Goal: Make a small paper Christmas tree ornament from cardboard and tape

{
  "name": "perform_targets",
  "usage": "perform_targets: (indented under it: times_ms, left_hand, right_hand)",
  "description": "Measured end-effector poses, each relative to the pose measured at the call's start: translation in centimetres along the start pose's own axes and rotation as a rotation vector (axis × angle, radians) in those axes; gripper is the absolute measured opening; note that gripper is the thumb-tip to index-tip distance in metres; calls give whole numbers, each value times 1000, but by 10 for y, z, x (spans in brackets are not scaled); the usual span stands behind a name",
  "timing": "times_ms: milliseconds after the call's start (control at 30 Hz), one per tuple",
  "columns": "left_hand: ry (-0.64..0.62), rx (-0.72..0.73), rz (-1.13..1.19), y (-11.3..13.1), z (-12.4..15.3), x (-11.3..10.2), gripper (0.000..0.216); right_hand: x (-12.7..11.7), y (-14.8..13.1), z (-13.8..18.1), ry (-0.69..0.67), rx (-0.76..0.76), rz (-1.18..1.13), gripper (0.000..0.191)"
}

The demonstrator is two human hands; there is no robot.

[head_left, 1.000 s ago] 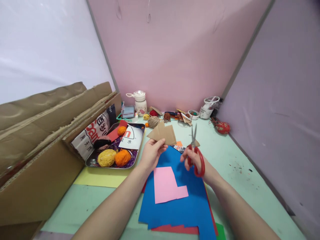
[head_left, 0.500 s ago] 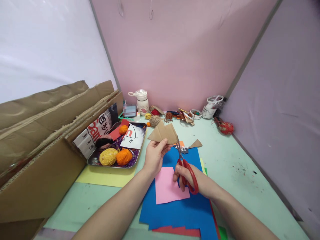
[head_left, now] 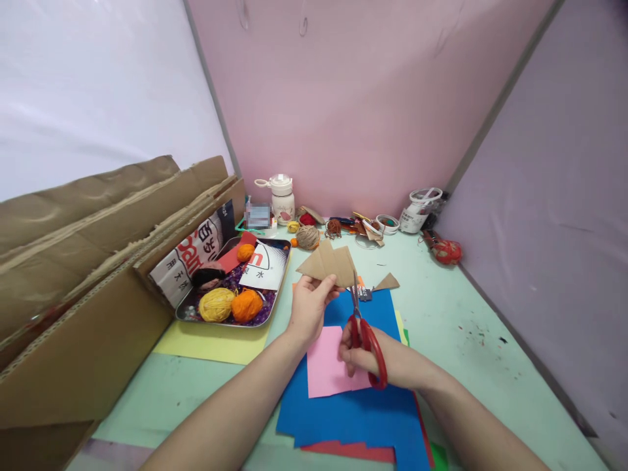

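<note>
My left hand [head_left: 313, 306] pinches the lower edge of a cut piece of brown cardboard [head_left: 328, 263], pointed on its left side. In my right hand [head_left: 366, 350] is a pair of red-handled scissors [head_left: 375, 356], its blades upright and close to the cardboard's right edge. From this view I cannot tell if the blades touch the cardboard. Below both hands a pink paper square [head_left: 324, 366] lies on blue sheets [head_left: 353, 418]. A small cardboard scrap [head_left: 387, 282] and a dark printed card [head_left: 364, 294] rest just beyond the scissors.
To the left, a metal tray [head_left: 267, 320] holds yarn balls and paper, on a yellow sheet [head_left: 210, 347]. Large cardboard panels [head_left: 98, 327] stand at far left. Along the back are a white bottle [head_left: 282, 199], yarn [head_left: 308, 237], a plastic tub [head_left: 415, 216] and a red bundle [head_left: 446, 252].
The scissor blades have drawn closer together, and the right hand has shifted slightly down. The cardboard has turned a little in my left hand. The whole view has shifted slightly.
</note>
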State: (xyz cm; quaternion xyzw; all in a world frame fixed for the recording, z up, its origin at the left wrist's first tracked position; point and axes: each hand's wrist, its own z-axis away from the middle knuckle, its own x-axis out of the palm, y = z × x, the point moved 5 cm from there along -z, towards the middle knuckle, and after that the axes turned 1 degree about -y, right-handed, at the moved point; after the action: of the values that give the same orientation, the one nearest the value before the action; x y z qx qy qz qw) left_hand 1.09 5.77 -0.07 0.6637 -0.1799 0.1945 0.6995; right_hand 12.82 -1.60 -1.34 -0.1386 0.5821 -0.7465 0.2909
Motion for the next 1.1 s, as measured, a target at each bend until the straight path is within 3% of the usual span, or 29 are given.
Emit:
perform_targets:
  times_ms: [200, 467, 733, 1100]
  left_hand:
    - [13, -10, -12, 1, 0, 1, 31]
    - [27, -26, -27, 0, 0, 0, 33]
    - [24, -34, -47, -3, 1, 0, 33]
    - [-15, -30, -47, -10, 1, -1, 30]
  right_hand:
    - [1, 1, 0, -48, 23, -90, 12]
    - [1, -3, -1, -5, 26, -39, 39]
    - [-1, 4, -7, 92, 19, 4, 42]
    - [-1, 8, -10, 119, -13, -16, 42]
